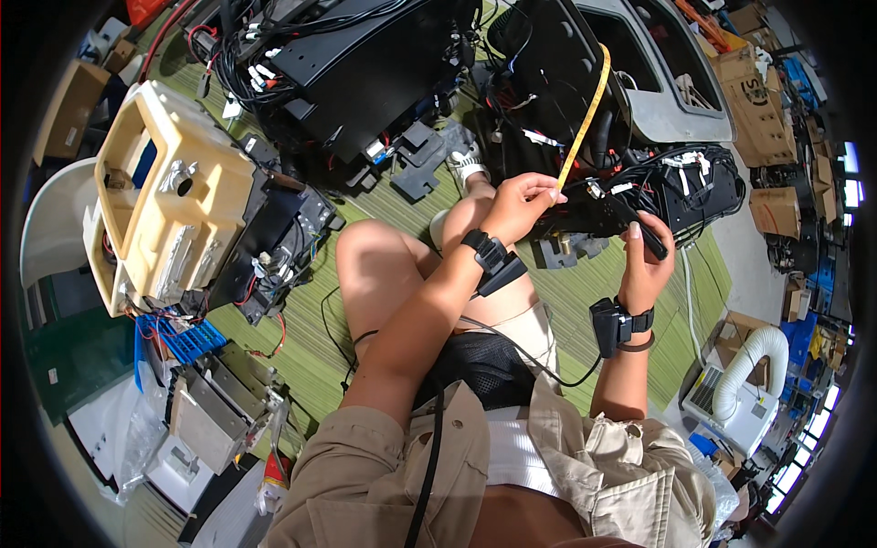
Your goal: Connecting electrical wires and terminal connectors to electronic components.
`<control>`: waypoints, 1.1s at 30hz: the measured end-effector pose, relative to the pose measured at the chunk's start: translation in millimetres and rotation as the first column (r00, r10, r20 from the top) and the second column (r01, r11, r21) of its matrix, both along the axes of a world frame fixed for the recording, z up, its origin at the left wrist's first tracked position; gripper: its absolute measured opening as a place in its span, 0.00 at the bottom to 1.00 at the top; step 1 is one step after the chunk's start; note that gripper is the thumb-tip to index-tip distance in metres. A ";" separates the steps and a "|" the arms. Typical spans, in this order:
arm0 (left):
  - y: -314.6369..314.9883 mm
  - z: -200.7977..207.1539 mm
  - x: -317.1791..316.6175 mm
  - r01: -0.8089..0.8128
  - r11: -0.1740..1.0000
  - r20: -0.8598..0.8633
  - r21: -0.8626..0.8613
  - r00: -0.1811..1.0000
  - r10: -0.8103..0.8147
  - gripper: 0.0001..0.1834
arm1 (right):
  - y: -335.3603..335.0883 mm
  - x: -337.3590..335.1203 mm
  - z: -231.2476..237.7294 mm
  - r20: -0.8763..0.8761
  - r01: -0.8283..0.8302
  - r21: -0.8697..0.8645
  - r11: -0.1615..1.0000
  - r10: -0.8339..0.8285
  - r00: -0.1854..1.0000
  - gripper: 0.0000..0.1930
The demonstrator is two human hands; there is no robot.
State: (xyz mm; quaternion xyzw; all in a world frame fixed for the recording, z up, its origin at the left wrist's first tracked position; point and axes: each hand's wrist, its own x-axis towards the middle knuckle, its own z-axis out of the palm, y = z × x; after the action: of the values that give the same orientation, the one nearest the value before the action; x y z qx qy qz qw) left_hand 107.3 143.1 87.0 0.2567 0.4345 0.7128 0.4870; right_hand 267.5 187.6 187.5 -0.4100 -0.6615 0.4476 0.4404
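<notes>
A narrow yellow measuring tape runs from my left hand up and to the right across a black panel. The thumb and fingers of that hand are pinched on its near end. My right hand is closed around a slim black object, whose kind I cannot make out. It is next to a black unit with bundled cables and white connectors. A black band with a small box sits on each of my wrists.
Another black cabinet with loose wiring stands ahead. At the left is a cream plastic housing beside dark parts. A white machine with a ribbed hose stands at the right, near cardboard boxes. A cable crosses my lap.
</notes>
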 end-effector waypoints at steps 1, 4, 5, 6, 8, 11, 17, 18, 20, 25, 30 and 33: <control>-0.2 1.0 -0.1 0.002 1.000 0.002 -0.003 1.000 -0.002 0.10 | 0.1 -0.1 -0.2 0.000 -0.005 0.001 1.000 0.005 1.000 0.11; -0.8 2.2 -0.9 0.002 1.000 0.012 0.000 1.000 -0.002 0.10 | -3.3 -3.1 -0.3 0.002 -0.019 -0.009 1.000 0.019 1.000 0.12; -0.8 3.7 -1.0 0.003 1.000 0.020 0.009 1.000 -0.003 0.09 | -4.5 -4.1 0.6 0.003 -0.019 -0.010 1.000 0.019 1.000 0.12; -1.1 5.2 -0.9 0.003 1.000 0.021 0.008 1.000 -0.003 0.09 | -5.7 -5.4 1.8 0.029 -0.031 -0.024 0.999 0.032 0.999 0.12; -1.4 7.6 -0.4 0.010 1.000 0.016 0.004 1.000 -0.010 0.09 | -6.9 -6.2 0.6 0.054 -0.044 -0.038 0.998 0.046 0.997 0.13; -1.2 9.8 0.1 0.005 1.000 0.032 0.017 0.999 -0.005 0.09 | -8.0 -7.5 -3.8 0.142 -0.063 0.047 0.997 0.056 0.988 0.13; -2.3 14.7 -0.4 0.027 0.999 0.005 0.043 1.000 -0.027 0.08 | -8.7 -9.1 -5.6 0.200 -0.115 0.049 0.992 0.103 0.974 0.11; -2.5 15.2 -0.5 0.026 0.999 0.005 0.042 1.000 -0.026 0.08 | -8.8 -9.1 -6.0 0.200 -0.116 0.048 0.992 0.104 0.974 0.11; -2.4 14.8 -0.7 0.031 0.999 0.017 0.043 0.999 -0.031 0.08 | -8.9 -9.3 -6.5 0.192 -0.108 0.040 0.993 0.099 0.976 0.11; -2.5 11.7 -2.9 0.089 0.995 -0.017 0.034 0.996 -0.089 0.11 | -8.4 -9.4 -7.1 0.203 -0.100 0.038 0.994 0.090 0.975 0.11; -2.7 11.1 -3.1 0.092 0.995 -0.003 0.037 0.996 -0.092 0.11 | -9.0 -10.5 -7.1 0.195 -0.090 0.037 0.995 0.081 0.978 0.11; -2.6 12.1 -3.0 0.095 0.994 -0.005 0.045 0.995 -0.095 0.11 | -9.3 -11.3 -7.1 0.169 -0.084 0.015 0.996 0.080 0.982 0.11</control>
State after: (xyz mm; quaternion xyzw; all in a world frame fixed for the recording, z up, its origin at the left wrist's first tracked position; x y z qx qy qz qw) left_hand 104.3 140.5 99.1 0.2888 0.4062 0.6983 0.5138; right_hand 256.3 178.3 180.4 -0.4139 -0.7175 0.4218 0.3687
